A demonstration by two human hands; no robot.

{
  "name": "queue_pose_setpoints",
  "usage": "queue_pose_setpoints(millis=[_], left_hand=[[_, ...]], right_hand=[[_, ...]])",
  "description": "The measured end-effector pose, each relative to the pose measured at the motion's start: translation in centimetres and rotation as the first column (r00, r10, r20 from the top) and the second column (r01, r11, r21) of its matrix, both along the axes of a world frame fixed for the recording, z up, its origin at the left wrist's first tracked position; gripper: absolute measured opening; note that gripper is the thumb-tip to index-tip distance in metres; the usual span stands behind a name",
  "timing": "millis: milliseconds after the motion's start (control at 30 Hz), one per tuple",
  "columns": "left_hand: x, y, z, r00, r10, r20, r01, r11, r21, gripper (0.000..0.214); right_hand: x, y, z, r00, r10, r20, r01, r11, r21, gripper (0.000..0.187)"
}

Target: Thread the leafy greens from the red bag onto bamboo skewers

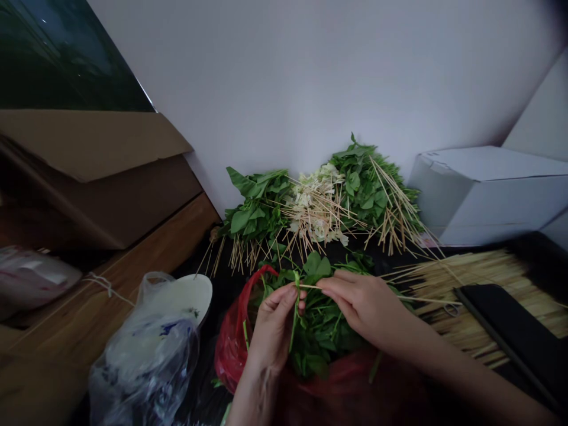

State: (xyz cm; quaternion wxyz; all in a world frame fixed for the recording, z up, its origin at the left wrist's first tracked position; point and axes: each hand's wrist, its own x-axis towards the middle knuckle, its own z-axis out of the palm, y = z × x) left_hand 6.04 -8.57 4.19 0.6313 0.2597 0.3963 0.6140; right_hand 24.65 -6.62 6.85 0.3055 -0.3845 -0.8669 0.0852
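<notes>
My left hand (278,312) pinches a green vegetable stem (294,322) upright between thumb and fingers. From the right, my right hand (361,302) grips a thin wooden skewer (312,287), its front end at the stem; whether the tip has gone through I cannot tell. Both hands are above a red plastic bag (235,331) filled with loose leafy greens (328,340). Behind them, against the wall, lie skewered leafy greens in a left pile (255,201) and a right pile (366,183), with skewered pale cauliflower-like pieces (317,189) between.
Many bare skewers (479,272) lie at right, partly under a dark flat phone-like object (515,337). A white box (492,189) stands behind them. At left are a clear plastic bag (146,355), a white bowl (202,296) and an open cardboard box (97,189).
</notes>
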Motion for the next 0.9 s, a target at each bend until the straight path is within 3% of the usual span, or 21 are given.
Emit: queue_pose_setpoints(millis=[200, 367, 467, 533, 667, 767, 900], left_hand=[[0.8, -0.2, -0.3, 0.989, -0.071, -0.132, 0.084, 0.992, 0.096, 0.018], [-0.2, 0.4, -0.5, 0.985, 0.009, -0.17, 0.008, 0.995, 0.099, 0.026], [-1.4, 1.0, -1.1, 0.939, 0.122, -0.32, -0.075, 0.985, 0.156, 0.028], [-2.0, 1.3, -1.4, 0.833, 0.161, -0.529, -0.047, 0.974, 0.222, 0.023], [-1.9, 2.1, -1.4, 0.48, 0.142, -0.866, 0.221, 0.935, 0.276, 0.015], [-1.1, 2.9, -1.6, 0.261, 0.128, -0.957, 0.356, 0.909, 0.218, 0.02], [-0.4, 4.0, -2.7, -0.056, 0.09, -0.994, 0.326, 0.943, 0.067, 0.026]], right_hand=[[-0.9, -0.1, -0.6, 0.998, 0.035, -0.046, -0.037, 0.998, -0.045, 0.029], [0.9, 0.9, 0.6, 0.994, -0.005, -0.111, -0.001, 0.998, -0.055, 0.026], [2.6, 1.6, 1.6, 0.966, -0.104, -0.236, 0.115, 0.993, 0.034, 0.022], [3.5, 2.0, 2.1, 0.94, -0.145, -0.308, 0.182, 0.979, 0.096, 0.02], [4.4, 2.5, 2.4, 0.92, -0.17, -0.354, 0.234, 0.961, 0.147, 0.019], [4.6, 2.7, 2.5, 0.922, -0.174, -0.345, 0.238, 0.959, 0.153, 0.018], [4.6, 2.7, 2.4, 0.924, -0.168, -0.343, 0.234, 0.959, 0.159, 0.019]])
